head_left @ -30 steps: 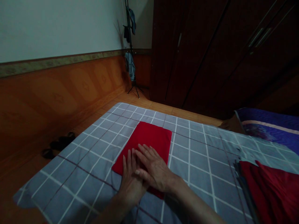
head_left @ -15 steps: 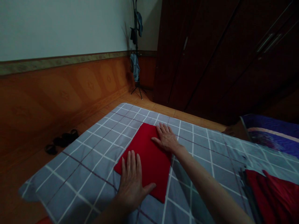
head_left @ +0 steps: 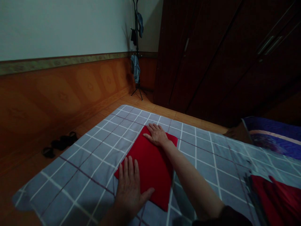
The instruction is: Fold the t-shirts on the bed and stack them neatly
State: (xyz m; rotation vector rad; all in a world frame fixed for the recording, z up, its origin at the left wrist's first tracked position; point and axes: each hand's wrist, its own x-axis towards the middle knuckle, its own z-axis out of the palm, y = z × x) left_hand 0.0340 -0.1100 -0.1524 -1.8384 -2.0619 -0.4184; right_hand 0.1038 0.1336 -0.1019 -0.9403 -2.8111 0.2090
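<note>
A folded red cloth, perhaps a garment (head_left: 155, 166), lies flat on the grey checked bed sheet (head_left: 94, 166). My left hand (head_left: 129, 185) rests on its near left part, fingers stretched and thumb out to the right. On the far edge of the cloth lies my right hand (head_left: 156, 134), palm down with fingers extended. Neither hand grips anything. The right forearm crosses over the right side of the cloth.
More red and dark clothes (head_left: 277, 197) lie at the right of the bed. Dark footwear (head_left: 60, 143) sits on the floor at left. A coat stand (head_left: 137, 47) stands in the corner beside a dark wardrobe (head_left: 199, 56). A purple item (head_left: 272, 128) is at right.
My right hand has slid left along the far part of the red cloth, uncovering its far right corner. My left hand stays on the near left part, almost unmoved.
</note>
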